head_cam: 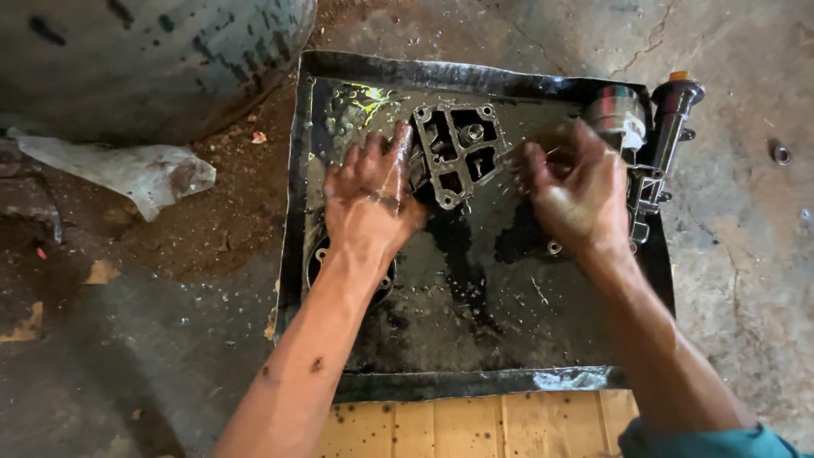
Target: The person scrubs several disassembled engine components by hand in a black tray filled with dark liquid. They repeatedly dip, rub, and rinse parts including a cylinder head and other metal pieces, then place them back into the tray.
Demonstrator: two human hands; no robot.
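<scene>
A grey metal housing (462, 148) with several openings and bolt holes lies in dark oily liquid in a shallow black tray (475, 78). My left hand (370, 197), wet and oily, grips the housing's left edge. My right hand (575, 188) is at the housing's right side with its fingers curled in; whether it holds anything is hidden. A round metal ring part (318, 254) lies in the tray, mostly under my left wrist.
A cylindrical metal part (617, 114) and a dark long assembly (666, 136) lie at the tray's right rim. A big dark drum (153, 59) and a crumpled plastic sheet (127, 170) are at the left. A wooden board (475, 424) lies near me. A small ring (781, 153) lies on the concrete.
</scene>
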